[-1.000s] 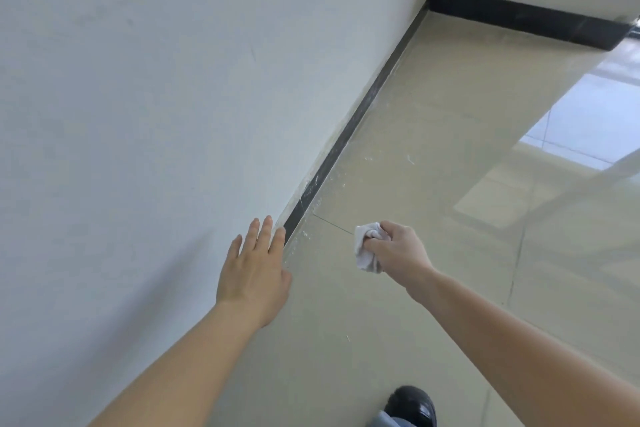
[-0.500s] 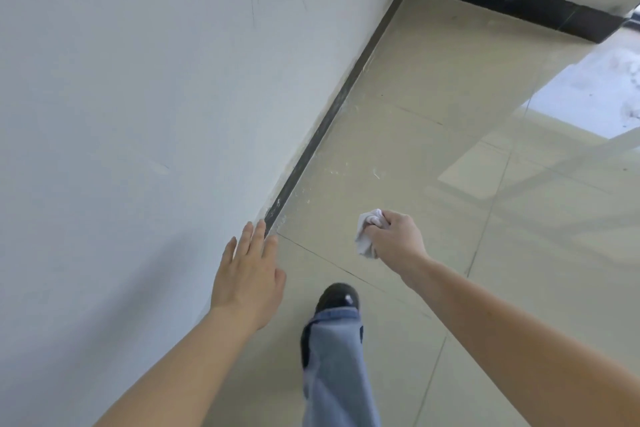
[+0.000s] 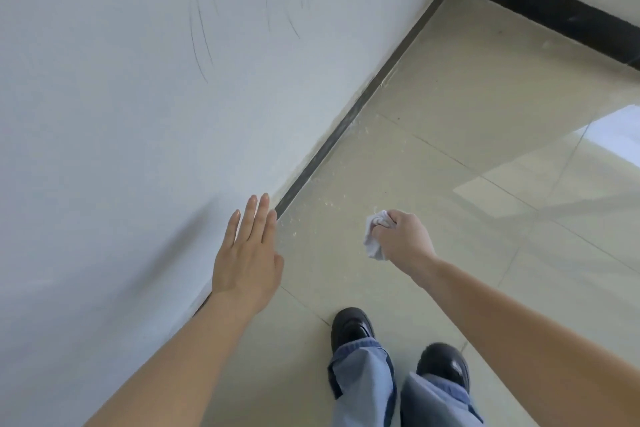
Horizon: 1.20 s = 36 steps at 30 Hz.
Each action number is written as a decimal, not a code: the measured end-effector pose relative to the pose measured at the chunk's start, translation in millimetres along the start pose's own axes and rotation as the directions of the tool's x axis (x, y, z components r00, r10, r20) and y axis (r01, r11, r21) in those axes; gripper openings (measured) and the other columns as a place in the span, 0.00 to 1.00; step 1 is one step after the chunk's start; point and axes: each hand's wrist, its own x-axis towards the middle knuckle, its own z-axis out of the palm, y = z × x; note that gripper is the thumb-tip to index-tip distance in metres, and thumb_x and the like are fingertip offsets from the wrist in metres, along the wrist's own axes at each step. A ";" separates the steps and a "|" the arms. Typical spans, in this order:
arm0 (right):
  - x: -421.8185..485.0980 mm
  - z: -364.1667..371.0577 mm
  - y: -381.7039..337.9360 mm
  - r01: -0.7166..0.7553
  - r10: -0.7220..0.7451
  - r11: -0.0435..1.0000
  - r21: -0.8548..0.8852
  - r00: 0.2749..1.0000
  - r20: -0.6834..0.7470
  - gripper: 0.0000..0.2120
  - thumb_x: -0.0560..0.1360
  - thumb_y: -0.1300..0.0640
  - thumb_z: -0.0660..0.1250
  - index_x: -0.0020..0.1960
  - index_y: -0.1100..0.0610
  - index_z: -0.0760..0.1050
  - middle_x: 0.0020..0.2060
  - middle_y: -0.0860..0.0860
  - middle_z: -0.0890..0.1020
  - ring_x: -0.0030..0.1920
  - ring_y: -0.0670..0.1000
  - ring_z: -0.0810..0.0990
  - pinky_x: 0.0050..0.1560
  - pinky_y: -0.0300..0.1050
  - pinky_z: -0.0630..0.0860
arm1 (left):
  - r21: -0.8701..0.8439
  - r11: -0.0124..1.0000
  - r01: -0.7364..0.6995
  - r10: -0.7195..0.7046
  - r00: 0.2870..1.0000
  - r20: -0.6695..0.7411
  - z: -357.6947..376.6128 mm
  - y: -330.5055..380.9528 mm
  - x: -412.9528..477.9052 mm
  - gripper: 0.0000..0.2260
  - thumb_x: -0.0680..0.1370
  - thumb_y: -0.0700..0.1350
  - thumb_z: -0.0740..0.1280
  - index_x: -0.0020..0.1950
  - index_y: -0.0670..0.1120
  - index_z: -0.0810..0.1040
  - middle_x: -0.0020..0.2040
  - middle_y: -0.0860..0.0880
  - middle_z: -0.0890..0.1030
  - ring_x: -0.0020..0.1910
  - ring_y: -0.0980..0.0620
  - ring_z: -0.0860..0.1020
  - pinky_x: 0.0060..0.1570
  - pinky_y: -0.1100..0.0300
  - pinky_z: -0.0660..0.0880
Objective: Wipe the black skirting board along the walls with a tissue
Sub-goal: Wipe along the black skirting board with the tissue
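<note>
A black skirting board runs along the foot of the white left wall up to the far corner, where a second black skirting board follows the back wall to the right. My left hand is stretched out flat with straight fingers, close to the left wall, its fingertips near the skirting. My right hand grips a crumpled white tissue, held in the air above the floor and well to the right of the skirting.
The white left wall has thin dark scratch marks high up. Glossy beige floor tiles carry white specks beside the skirting. My two black shoes and blue trouser legs show at the bottom.
I have stepped forward along the wall; both feet are now in view and the far corner is nearer. Both hands keep their poses, the tissue still in the right.
</note>
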 end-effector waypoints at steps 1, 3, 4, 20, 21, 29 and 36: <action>9.2 9.6 1.9 0.002 -0.002 1.000 -0.002 1.000 0.028 0.05 0.72 0.63 0.57 0.38 0.58 0.67 0.32 0.53 0.70 0.33 0.51 0.66 0.30 0.40 0.60 | 0.020 1.000 0.003 -0.002 0.999 -0.036 6.5 -1.6 2.0 0.27 0.74 0.46 0.60 0.72 0.38 0.66 0.76 0.42 0.60 0.76 0.45 0.57 0.73 0.51 0.44; 26.1 34.6 4.4 0.021 -0.021 1.000 -0.004 0.995 0.100 0.05 0.72 0.64 0.56 0.38 0.58 0.67 0.31 0.52 0.70 0.32 0.51 0.66 0.30 0.40 0.60 | 0.045 0.999 0.020 -0.015 0.996 -0.092 27.2 -6.3 4.5 0.27 0.76 0.46 0.51 0.74 0.38 0.62 0.76 0.42 0.59 0.76 0.46 0.55 0.74 0.50 0.45; 33.9 50.0 6.9 0.041 -0.040 0.999 -0.008 0.990 0.137 0.06 0.72 0.64 0.56 0.37 0.58 0.67 0.30 0.51 0.71 0.31 0.50 0.67 0.29 0.39 0.61 | 0.060 0.998 0.028 -0.021 0.993 -0.115 41.8 -9.6 4.1 0.27 0.75 0.45 0.48 0.74 0.38 0.60 0.76 0.42 0.59 0.76 0.46 0.55 0.74 0.50 0.47; 186.4 270.4 50.9 0.444 -0.323 0.890 -0.102 0.774 0.545 0.09 0.72 0.62 0.56 0.33 0.56 0.65 0.27 0.48 0.71 0.30 0.47 0.69 0.28 0.36 0.63 | 0.450 0.843 0.293 -0.063 0.887 -0.458 248.2 -46.8 48.9 0.34 0.75 0.46 0.57 0.78 0.39 0.47 0.78 0.43 0.39 0.77 0.47 0.40 0.75 0.54 0.41; 189.0 275.4 48.5 0.467 -0.340 0.878 -0.107 0.765 0.548 0.09 0.72 0.62 0.57 0.34 0.56 0.65 0.29 0.49 0.70 0.31 0.48 0.69 0.29 0.37 0.63 | 0.465 0.831 0.305 -0.066 0.885 -0.461 248.1 -47.3 49.5 0.34 0.75 0.46 0.57 0.78 0.39 0.46 0.78 0.43 0.38 0.77 0.47 0.39 0.75 0.54 0.40; 170.5 271.3 33.6 0.501 -0.354 0.854 -0.139 0.757 0.549 0.08 0.71 0.62 0.60 0.33 0.59 0.71 0.27 0.50 0.74 0.31 0.49 0.72 0.30 0.38 0.65 | 0.603 0.769 0.212 -0.017 0.950 -0.313 214.9 -58.3 22.7 0.27 0.77 0.38 0.40 0.78 0.42 0.44 0.79 0.50 0.50 0.77 0.52 0.50 0.73 0.53 0.38; 161.9 272.4 34.3 0.499 -0.366 0.861 -0.094 0.739 0.566 0.08 0.71 0.62 0.62 0.37 0.63 0.77 0.30 0.52 0.78 0.33 0.50 0.74 0.35 0.40 0.70 | 0.646 0.730 0.221 -0.052 0.961 -0.270 207.7 -56.9 13.7 0.30 0.75 0.34 0.36 0.78 0.43 0.45 0.79 0.51 0.49 0.77 0.53 0.50 0.74 0.54 0.44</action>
